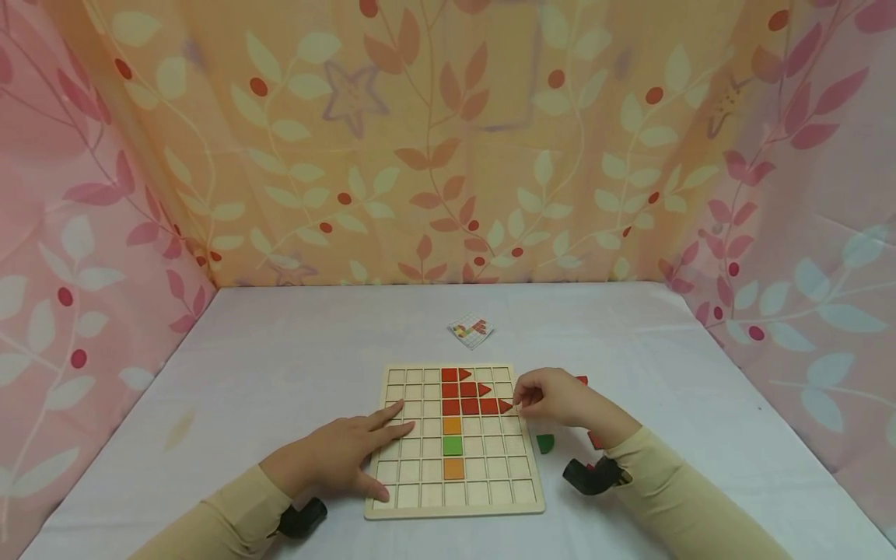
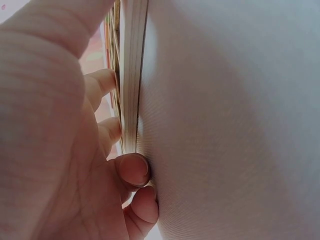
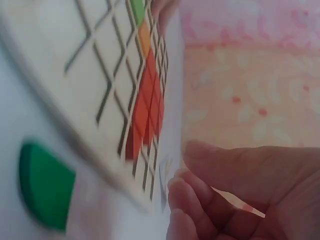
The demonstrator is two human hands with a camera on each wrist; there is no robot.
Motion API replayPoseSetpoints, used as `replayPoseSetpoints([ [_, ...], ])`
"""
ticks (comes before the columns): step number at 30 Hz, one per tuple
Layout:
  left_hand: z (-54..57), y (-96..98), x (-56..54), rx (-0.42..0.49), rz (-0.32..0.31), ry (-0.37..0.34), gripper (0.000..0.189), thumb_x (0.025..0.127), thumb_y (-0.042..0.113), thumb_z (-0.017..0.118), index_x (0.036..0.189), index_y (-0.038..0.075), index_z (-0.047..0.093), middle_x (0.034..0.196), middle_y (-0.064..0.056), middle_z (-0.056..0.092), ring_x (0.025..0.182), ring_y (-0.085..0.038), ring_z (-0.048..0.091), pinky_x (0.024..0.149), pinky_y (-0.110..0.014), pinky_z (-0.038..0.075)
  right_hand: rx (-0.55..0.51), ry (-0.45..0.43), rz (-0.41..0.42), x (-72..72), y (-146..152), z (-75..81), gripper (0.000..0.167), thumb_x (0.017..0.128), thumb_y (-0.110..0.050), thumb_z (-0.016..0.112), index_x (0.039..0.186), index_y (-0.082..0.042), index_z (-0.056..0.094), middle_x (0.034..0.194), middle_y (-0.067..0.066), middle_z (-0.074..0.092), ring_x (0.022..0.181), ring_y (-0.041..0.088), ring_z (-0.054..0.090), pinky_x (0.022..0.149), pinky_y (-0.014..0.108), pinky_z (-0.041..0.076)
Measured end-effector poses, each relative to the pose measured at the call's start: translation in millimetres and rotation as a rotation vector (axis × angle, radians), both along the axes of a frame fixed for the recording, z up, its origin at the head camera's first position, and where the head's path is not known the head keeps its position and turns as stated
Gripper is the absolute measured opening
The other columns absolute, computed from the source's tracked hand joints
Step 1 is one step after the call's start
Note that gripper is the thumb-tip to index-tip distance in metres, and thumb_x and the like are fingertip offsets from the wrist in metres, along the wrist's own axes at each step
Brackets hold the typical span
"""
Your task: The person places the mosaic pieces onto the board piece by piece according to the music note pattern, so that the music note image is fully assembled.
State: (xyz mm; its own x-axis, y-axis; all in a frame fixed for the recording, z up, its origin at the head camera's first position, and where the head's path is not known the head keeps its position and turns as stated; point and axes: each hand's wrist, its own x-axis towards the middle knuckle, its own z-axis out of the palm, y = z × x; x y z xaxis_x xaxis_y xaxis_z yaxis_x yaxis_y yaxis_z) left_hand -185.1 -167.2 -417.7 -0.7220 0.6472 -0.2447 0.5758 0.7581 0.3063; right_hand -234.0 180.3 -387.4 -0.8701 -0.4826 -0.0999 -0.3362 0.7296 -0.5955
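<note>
A pale wooden grid board (image 1: 490, 491) lies on the white cloth. Three rows of red squares (image 1: 470, 407) fill part of its far half, each ending in a red triangle (image 1: 505, 406) that points right. Below them in one column sit an orange square (image 1: 452, 425), a green square (image 1: 453, 446) and another orange square (image 1: 454, 468). My left hand (image 1: 343, 451) rests on the board's left side, fingers spread, with the thumb near the lower-left corner. At the right edge, beside the longest red row, is my right hand (image 1: 560, 398), fingers loosely bent, no piece showing between them (image 3: 192, 170).
A small pattern card (image 1: 471, 330) lies beyond the board. Right of the board is a green quarter-round piece (image 1: 545, 444). Red pieces (image 1: 596, 440) show partly around my right forearm. Patterned curtains (image 1: 448, 140) stand behind and at both sides.
</note>
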Motion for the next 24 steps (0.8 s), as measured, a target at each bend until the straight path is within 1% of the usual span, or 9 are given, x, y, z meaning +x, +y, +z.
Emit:
replayPoseSetpoints([
  [3,-1.3,-0.1,-0.6,0.0,0.005,-0.007,0.095,0.065,0.074,0.053,0.145,0.036,0.02,0.154,0.004,0.005,0.13,-0.03,0.033,0.098,-0.052,0.032,0.01,-0.006,-0.064,-11.3,17,-1.7,0.009,0.078,-0.006,0.07,0.081,-0.011,0.064,0.071,-0.003,0.056,0.068,0.014,0.05,0.061,0.028,0.043],
  [7,-1.9,-0.5,-0.7,0.001,0.012,-0.016,0.095,0.065,0.075,0.054,0.145,0.037,0.02,0.154,0.005,0.004,0.13,-0.03,0.033,0.098,-0.052,0.031,0.017,-0.011,-0.131,-24.9,40,-4.6,0.009,0.078,-0.007,0.07,0.084,-0.01,0.065,0.078,-0.001,0.058,0.071,0.016,0.05,0.061,0.029,0.043],
  [10,-2.0,-0.8,-0.5,-0.004,0.012,-0.011,0.095,0.065,0.075,0.053,0.145,0.037,0.019,0.154,0.005,0.004,0.13,-0.03,0.033,0.098,-0.052,0.031,0.028,-0.018,-0.165,-33.9,56,-7.8,0.012,0.076,-0.006,0.071,0.086,-0.009,0.064,0.085,0.002,0.059,0.074,0.019,0.052,0.059,0.03,0.044],
  [13,-1.9,-0.7,-0.3,0.0,0.013,-0.01,0.094,0.065,0.075,0.054,0.145,0.037,0.02,0.154,0.005,0.005,0.13,-0.03,0.033,0.098,-0.052,0.031,0.063,-0.024,-0.191,-41.1,70,-11.6,0.017,0.074,-0.005,0.072,0.088,-0.008,0.063,0.09,0.005,0.058,0.08,0.021,0.053,0.063,0.033,0.046],
  [17,-2.1,-0.5,-0.2,0.0,0.012,-0.009,0.094,0.065,0.075,0.054,0.145,0.037,0.02,0.154,0.004,0.005,0.13,-0.029,0.033,0.098,-0.052,0.031,0.134,-0.041,-0.208,-46.6,84,-16.6,0.022,0.071,-0.007,0.074,0.09,-0.007,0.062,0.091,0.007,0.057,0.084,0.022,0.051,0.073,0.036,0.043],
  [21,-3.3,-0.5,-0.6,-0.006,0.014,-0.009,0.095,0.065,0.076,0.053,0.145,0.038,0.019,0.154,0.005,0.005,0.13,-0.03,0.033,0.098,-0.053,0.031,0.174,-0.057,-0.217,-48.7,92,-20.3,0.023,0.069,-0.008,0.076,0.088,-0.008,0.062,0.088,0.007,0.056,0.08,0.023,0.047,0.071,0.036,0.041],
  [24,-4.3,-0.4,-1.2,-0.007,0.019,-0.013,0.095,0.064,0.076,0.052,0.145,0.039,0.018,0.154,0.006,0.004,0.13,-0.03,0.033,0.098,-0.053,0.031,0.166,-0.07,-0.227,-49.1,95,-22.0,0.022,0.07,-0.006,0.075,0.087,-0.009,0.061,0.085,0.007,0.055,0.078,0.023,0.048,0.068,0.034,0.042],
])
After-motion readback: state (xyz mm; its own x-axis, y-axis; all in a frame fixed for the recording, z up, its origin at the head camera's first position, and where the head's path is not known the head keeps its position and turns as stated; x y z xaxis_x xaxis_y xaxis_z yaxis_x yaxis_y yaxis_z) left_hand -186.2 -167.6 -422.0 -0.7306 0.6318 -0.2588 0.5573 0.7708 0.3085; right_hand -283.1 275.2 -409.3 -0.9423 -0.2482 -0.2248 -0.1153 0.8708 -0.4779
